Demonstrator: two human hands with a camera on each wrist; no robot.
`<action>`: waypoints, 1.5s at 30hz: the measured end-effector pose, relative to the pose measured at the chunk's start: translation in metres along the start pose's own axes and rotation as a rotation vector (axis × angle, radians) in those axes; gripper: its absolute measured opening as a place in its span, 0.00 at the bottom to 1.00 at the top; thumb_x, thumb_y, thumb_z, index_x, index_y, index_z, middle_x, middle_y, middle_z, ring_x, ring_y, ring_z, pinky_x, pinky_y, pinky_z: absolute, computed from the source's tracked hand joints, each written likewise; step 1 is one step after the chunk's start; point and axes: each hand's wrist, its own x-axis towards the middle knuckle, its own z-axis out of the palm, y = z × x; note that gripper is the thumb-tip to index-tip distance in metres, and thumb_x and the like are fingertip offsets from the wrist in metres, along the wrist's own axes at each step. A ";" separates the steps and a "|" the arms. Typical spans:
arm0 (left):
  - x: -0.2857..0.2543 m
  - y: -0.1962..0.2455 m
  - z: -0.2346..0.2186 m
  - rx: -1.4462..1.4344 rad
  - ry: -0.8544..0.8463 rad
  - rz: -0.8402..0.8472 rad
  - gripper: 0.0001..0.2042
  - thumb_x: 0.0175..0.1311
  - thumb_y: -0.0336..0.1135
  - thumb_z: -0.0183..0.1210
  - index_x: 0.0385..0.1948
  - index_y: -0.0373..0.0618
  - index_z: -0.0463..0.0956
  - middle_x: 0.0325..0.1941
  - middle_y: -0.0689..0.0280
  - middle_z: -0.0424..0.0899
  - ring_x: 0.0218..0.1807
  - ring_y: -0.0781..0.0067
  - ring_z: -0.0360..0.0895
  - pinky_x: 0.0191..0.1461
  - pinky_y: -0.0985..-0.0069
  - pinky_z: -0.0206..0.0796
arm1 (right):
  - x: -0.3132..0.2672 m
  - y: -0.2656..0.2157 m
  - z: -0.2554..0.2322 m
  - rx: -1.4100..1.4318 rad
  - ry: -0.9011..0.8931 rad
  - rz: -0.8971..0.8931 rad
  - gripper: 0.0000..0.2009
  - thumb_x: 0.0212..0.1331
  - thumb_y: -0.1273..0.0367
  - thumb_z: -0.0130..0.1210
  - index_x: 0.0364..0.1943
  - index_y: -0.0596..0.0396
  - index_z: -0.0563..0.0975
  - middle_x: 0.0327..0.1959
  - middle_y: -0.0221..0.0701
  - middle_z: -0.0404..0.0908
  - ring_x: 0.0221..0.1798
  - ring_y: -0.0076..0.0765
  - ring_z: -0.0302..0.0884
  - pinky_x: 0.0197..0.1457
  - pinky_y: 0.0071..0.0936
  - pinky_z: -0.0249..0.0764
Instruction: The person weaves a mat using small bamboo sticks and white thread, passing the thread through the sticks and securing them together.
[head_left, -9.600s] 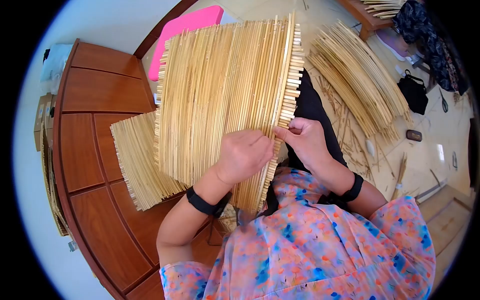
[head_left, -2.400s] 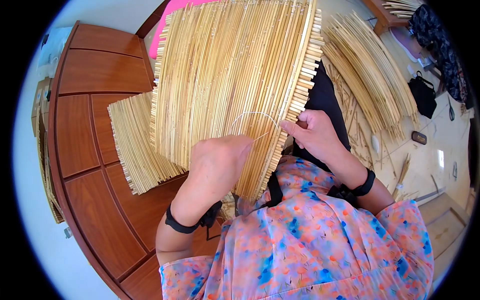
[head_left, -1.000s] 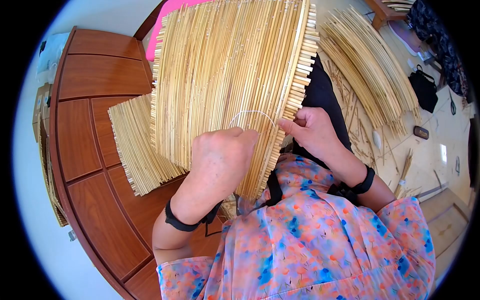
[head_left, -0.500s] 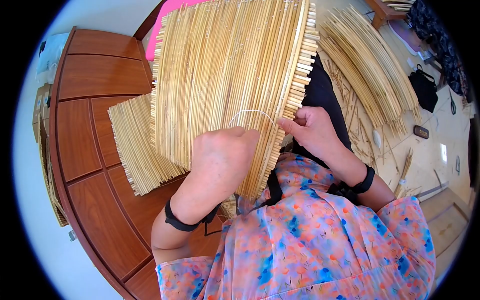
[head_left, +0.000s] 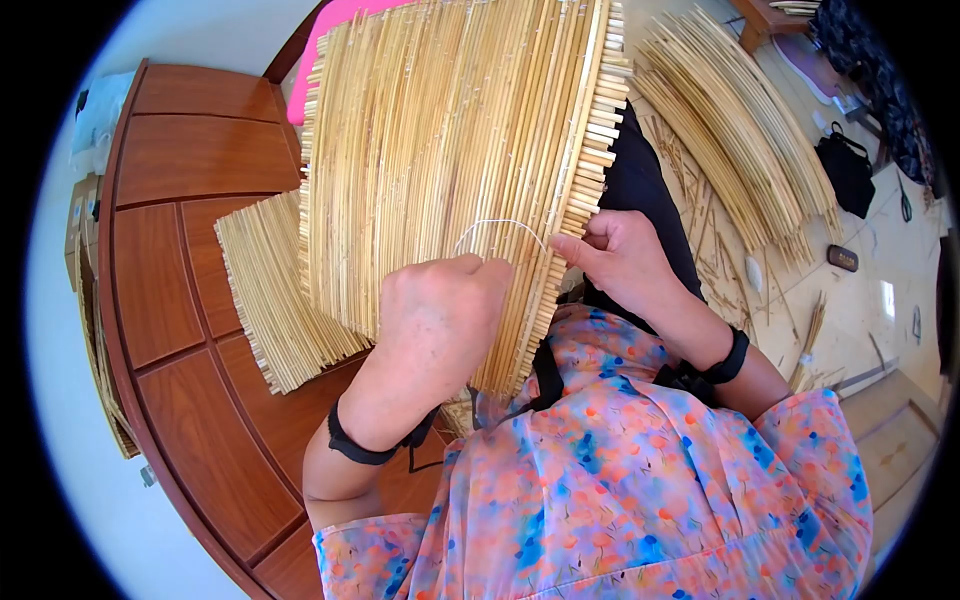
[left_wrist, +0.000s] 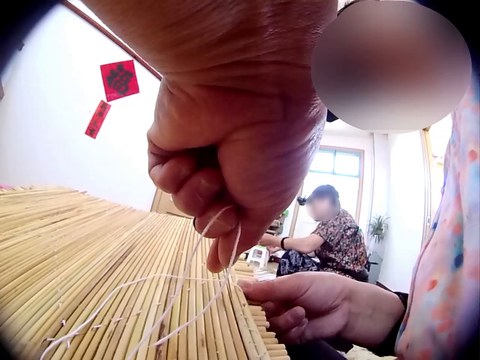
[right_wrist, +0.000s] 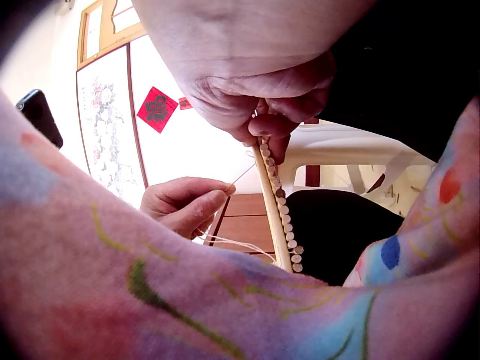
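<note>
A large mat of thin straw-coloured stalks (head_left: 420, 150), stitched side by side, lies across the person's lap. The left hand (head_left: 440, 315) is above its lower part, fingers curled, pinching a white thread (left_wrist: 180, 300) that hangs in strands in the left wrist view. On the mat the thread forms a loose arc (head_left: 500, 221) reaching toward the right hand. The right hand (head_left: 628, 262) pinches the mat's right edge, thumb on top. From below, in the right wrist view, cut stalk ends (right_wrist: 286, 217) line that edge, and a taut thread runs up from the left fingertips.
A second, smaller stalk mat (head_left: 275, 290) lies at left on a red-brown wooden panelled surface (head_left: 195, 150). Bundled long stalks (head_left: 735, 135) lie on the tiled floor at right among loose scraps. A pink board (head_left: 345, 15) is behind the mat. Another person (left_wrist: 334, 236) sits farther off.
Since the oldest frame, the left hand has drawn back leftward from the mat's edge and the thread arc has appeared. Over the last second both hands hold nearly still; the view shifts slightly.
</note>
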 end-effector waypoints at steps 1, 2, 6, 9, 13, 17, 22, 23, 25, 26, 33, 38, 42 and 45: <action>0.000 0.000 0.000 0.008 0.001 0.000 0.01 0.56 0.29 0.61 0.27 0.45 0.77 0.20 0.60 0.75 0.23 0.55 0.76 0.25 0.62 0.67 | 0.001 0.001 0.000 0.003 0.003 -0.016 0.13 0.58 0.66 0.65 0.29 0.65 0.82 0.22 0.32 0.83 0.24 0.18 0.76 0.27 0.22 0.72; 0.000 0.001 -0.001 0.016 0.002 0.001 0.01 0.56 0.29 0.61 0.27 0.46 0.78 0.20 0.60 0.75 0.23 0.55 0.76 0.24 0.62 0.67 | 0.001 0.003 0.000 0.007 0.006 -0.032 0.13 0.58 0.65 0.65 0.29 0.65 0.82 0.22 0.33 0.83 0.24 0.18 0.76 0.27 0.22 0.72; -0.001 0.000 -0.001 0.026 -0.011 0.002 0.02 0.55 0.29 0.61 0.26 0.46 0.78 0.19 0.61 0.75 0.23 0.57 0.76 0.25 0.63 0.67 | 0.005 0.015 0.002 0.005 0.042 -0.106 0.14 0.56 0.64 0.65 0.28 0.66 0.82 0.21 0.34 0.83 0.24 0.18 0.76 0.26 0.22 0.72; 0.000 0.001 -0.001 0.028 -0.010 -0.004 0.02 0.55 0.29 0.62 0.27 0.46 0.78 0.20 0.61 0.75 0.23 0.57 0.76 0.25 0.64 0.66 | 0.006 0.018 0.004 0.041 0.046 -0.101 0.15 0.56 0.63 0.66 0.26 0.66 0.82 0.19 0.34 0.82 0.22 0.19 0.75 0.25 0.23 0.71; 0.000 0.001 -0.002 0.019 -0.021 -0.013 0.02 0.55 0.29 0.62 0.27 0.46 0.78 0.20 0.61 0.76 0.23 0.57 0.77 0.25 0.64 0.66 | 0.004 0.012 0.001 -0.022 0.034 -0.062 0.16 0.56 0.63 0.66 0.24 0.66 0.81 0.18 0.34 0.81 0.21 0.19 0.73 0.24 0.24 0.70; 0.000 0.002 -0.002 0.018 -0.019 -0.018 0.02 0.55 0.30 0.62 0.27 0.46 0.79 0.21 0.62 0.77 0.23 0.57 0.77 0.25 0.64 0.67 | 0.006 0.015 0.002 -0.021 0.043 -0.082 0.16 0.55 0.63 0.66 0.24 0.65 0.81 0.18 0.34 0.80 0.20 0.19 0.72 0.24 0.25 0.69; 0.000 0.002 -0.001 0.024 -0.016 -0.012 0.02 0.55 0.29 0.62 0.28 0.46 0.79 0.21 0.62 0.77 0.23 0.58 0.77 0.25 0.64 0.67 | 0.009 0.023 0.003 -0.013 0.049 -0.103 0.16 0.55 0.63 0.66 0.24 0.65 0.81 0.19 0.35 0.82 0.22 0.20 0.75 0.25 0.24 0.71; 0.000 0.002 -0.001 0.020 -0.014 -0.011 0.02 0.55 0.29 0.62 0.29 0.46 0.79 0.21 0.62 0.77 0.23 0.58 0.77 0.25 0.64 0.67 | 0.008 0.022 0.003 -0.004 0.047 -0.101 0.15 0.55 0.63 0.66 0.25 0.65 0.82 0.19 0.35 0.82 0.22 0.20 0.76 0.25 0.24 0.72; 0.000 0.002 -0.002 0.023 -0.015 -0.012 0.02 0.55 0.29 0.62 0.29 0.46 0.79 0.21 0.62 0.77 0.23 0.57 0.77 0.25 0.64 0.67 | 0.007 0.019 0.003 0.003 0.041 -0.090 0.15 0.56 0.63 0.66 0.26 0.66 0.82 0.20 0.36 0.83 0.23 0.20 0.78 0.26 0.24 0.73; 0.001 0.002 -0.002 0.024 -0.016 -0.012 0.02 0.55 0.29 0.62 0.29 0.46 0.80 0.21 0.62 0.77 0.23 0.57 0.77 0.25 0.64 0.67 | 0.006 0.017 0.003 0.002 0.037 -0.081 0.15 0.56 0.63 0.66 0.26 0.66 0.82 0.21 0.36 0.83 0.24 0.20 0.78 0.27 0.24 0.73; 0.001 0.002 -0.003 0.028 -0.011 0.009 0.02 0.55 0.29 0.61 0.29 0.46 0.79 0.20 0.61 0.76 0.23 0.57 0.77 0.25 0.63 0.67 | 0.006 0.016 0.002 0.003 0.033 -0.064 0.14 0.56 0.64 0.66 0.27 0.66 0.82 0.21 0.35 0.83 0.23 0.20 0.77 0.27 0.24 0.73; 0.005 0.004 -0.004 0.073 -0.023 0.039 0.02 0.53 0.28 0.58 0.23 0.45 0.74 0.18 0.61 0.73 0.22 0.57 0.75 0.24 0.63 0.67 | 0.005 0.014 0.003 0.004 0.043 -0.075 0.14 0.56 0.64 0.66 0.27 0.65 0.82 0.20 0.34 0.82 0.23 0.18 0.75 0.26 0.23 0.72; 0.018 0.008 -0.015 0.159 -0.031 0.174 0.02 0.49 0.28 0.57 0.21 0.45 0.72 0.18 0.62 0.73 0.22 0.58 0.76 0.25 0.63 0.68 | 0.003 0.008 0.001 0.005 0.022 -0.054 0.14 0.56 0.64 0.66 0.26 0.65 0.82 0.19 0.34 0.82 0.22 0.18 0.75 0.25 0.23 0.71; 0.029 0.009 -0.017 0.205 -0.086 0.261 0.02 0.48 0.28 0.56 0.21 0.44 0.73 0.19 0.63 0.75 0.24 0.58 0.78 0.27 0.64 0.70 | 0.008 0.019 0.003 -0.034 0.043 -0.074 0.14 0.55 0.64 0.66 0.25 0.65 0.81 0.18 0.33 0.81 0.22 0.18 0.74 0.25 0.24 0.71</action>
